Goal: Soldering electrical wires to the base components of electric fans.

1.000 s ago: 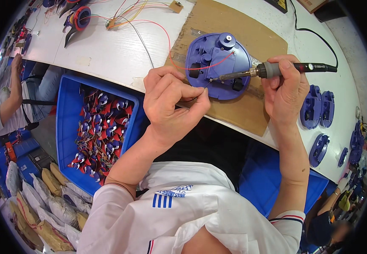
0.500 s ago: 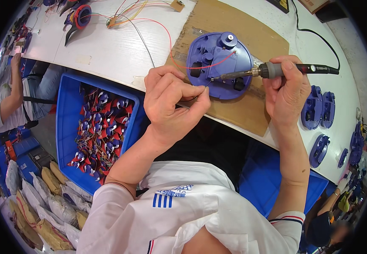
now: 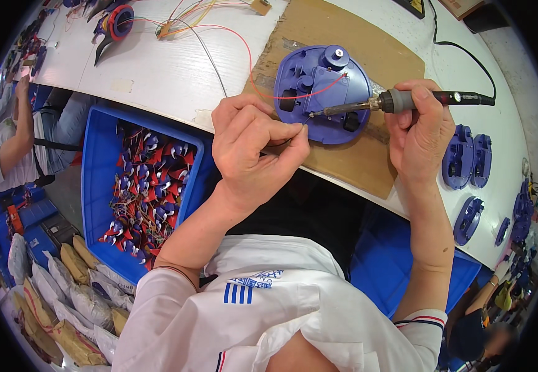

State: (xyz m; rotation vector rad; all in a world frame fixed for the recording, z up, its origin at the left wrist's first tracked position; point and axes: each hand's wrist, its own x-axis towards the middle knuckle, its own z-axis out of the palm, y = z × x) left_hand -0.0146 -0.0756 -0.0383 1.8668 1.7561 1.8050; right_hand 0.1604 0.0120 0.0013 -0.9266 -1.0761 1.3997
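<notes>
A purple plastic base (image 3: 328,93) with black wheels lies on a brown cardboard sheet (image 3: 368,37). My right hand (image 3: 421,133) grips a soldering iron (image 3: 399,101) by its grey and black handle. The iron's tip touches, or nearly touches, the base near its front left. Beside that spot, my left hand (image 3: 259,146) pinches a thin dark wire (image 3: 306,123) between thumb and forefinger, its end close to the tip. A red wire (image 3: 253,74) arches from a small brown board (image 3: 164,30) to a metal contact on the base.
Left of me, a blue crate (image 3: 89,186) holds many red, white and purple parts with wires. Several purple shells (image 3: 458,158) sit at the table's right. The iron's black cord (image 3: 467,49) curves behind it. A black and purple tool (image 3: 111,31) lies far left. Another person (image 3: 17,142) is at left.
Almost nothing differs. The purple base has shifted very slightly away from me; the iron and both hands keep nearly the same pose.
</notes>
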